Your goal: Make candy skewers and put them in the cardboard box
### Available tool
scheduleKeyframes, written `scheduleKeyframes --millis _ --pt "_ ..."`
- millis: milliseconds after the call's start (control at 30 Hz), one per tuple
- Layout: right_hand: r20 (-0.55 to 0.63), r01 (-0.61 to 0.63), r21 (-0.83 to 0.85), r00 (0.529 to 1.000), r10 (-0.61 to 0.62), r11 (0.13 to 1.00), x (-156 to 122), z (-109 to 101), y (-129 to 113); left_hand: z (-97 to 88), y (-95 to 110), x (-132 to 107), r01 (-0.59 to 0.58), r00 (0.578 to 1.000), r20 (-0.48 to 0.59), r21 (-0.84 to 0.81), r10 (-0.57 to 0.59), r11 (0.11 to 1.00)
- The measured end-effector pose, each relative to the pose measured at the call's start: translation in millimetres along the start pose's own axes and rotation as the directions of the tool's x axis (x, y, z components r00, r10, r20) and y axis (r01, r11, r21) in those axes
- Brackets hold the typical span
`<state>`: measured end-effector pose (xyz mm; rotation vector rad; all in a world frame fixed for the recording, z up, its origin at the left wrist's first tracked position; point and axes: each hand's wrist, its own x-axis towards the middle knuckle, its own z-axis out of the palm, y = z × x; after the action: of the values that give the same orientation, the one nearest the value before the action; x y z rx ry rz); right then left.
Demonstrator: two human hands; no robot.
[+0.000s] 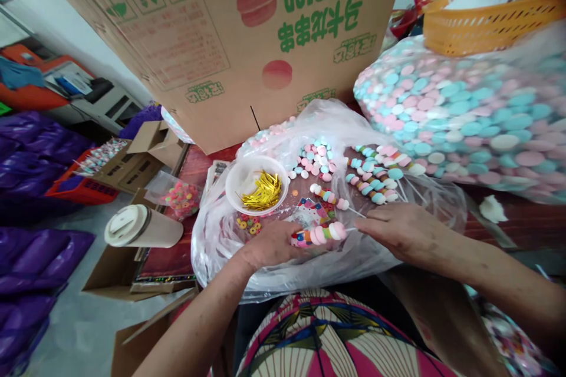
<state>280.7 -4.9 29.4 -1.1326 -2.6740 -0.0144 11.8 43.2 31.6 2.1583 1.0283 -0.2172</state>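
Note:
My right hand point(393, 230) is closed on the white stick of a marshmallow skewer point(328, 234) with pink, white, green and orange pieces. At its far end, my left hand point(275, 244) pinches a small colourful printed wrapper point(301, 239); whether the skewer's tip is inside it I cannot tell. Just beyond lies another marshmallow skewer point(329, 196). Printed wrappers point(309, 211) lie on the clear plastic sheet point(247, 285) between my hands. Several finished-looking skewers point(371, 174) lie to the right. A white bowl point(233, 191) of gold twist ties point(264, 190) stands beyond my left hand.
A large cardboard box point(194, 65) stands at the back. A big bag of marshmallows point(477, 112) fills the right, under an orange basket point(486, 26). Loose marshmallows point(316, 159) and ring candies point(250, 224) lie on the plastic. A lidded cup point(154, 230) stands at the left edge.

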Motion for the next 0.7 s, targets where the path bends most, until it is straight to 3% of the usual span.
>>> scheduleKeyframes --millis 200,367,533,700 --pt "0.012 0.046 -0.026 0.999 -0.046 0.999 11 2 -8 5.0 18 7 0.014 0.999 -0.034 -0.067 -0.016 0.998" --pt "0.047 0.063 0.012 0.997 -0.063 0.998 15 5 -8 6.6 14 10 0.008 1.000 -0.023 -0.116 -0.011 0.993" --pt "0.217 0.047 0.073 0.974 -0.062 0.996 13 3 -6 3.5 13 8 0.066 0.998 0.028 -0.058 -0.064 0.996" --pt "0.345 -0.074 0.119 0.938 0.028 0.990 28 11 -21 18.7 31 22 0.037 0.998 -0.046 0.076 -0.034 0.996"
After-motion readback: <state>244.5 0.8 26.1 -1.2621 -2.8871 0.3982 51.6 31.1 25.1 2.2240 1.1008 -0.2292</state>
